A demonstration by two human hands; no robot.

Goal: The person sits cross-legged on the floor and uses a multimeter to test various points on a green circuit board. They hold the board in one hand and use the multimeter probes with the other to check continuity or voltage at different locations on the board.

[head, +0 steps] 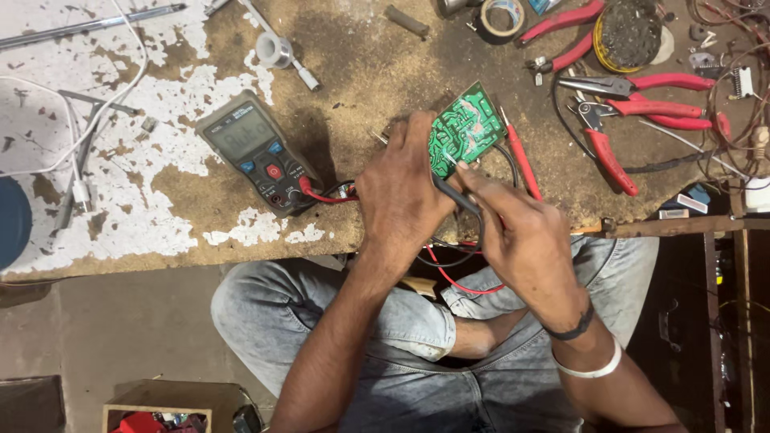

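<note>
Head view: the left hand [401, 188] has its grip closed on the lower left edge of the green board [467, 128], which tilts up and away above the knuckles. The right hand [521, 236] pinches a black probe [455, 192], tip touching the board. The red probe [521, 156] lies on the bench [361, 64] just right of the board; the meter [257, 150] sits left of the left hand.

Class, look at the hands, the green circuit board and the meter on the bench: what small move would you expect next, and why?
Probably a glance toward the multimeter. The left hand steadies the green circuit board, and the right hand holds a black probe with its tip on the board. With the probe in contact, reading the display seems the likely follow-up.
</note>
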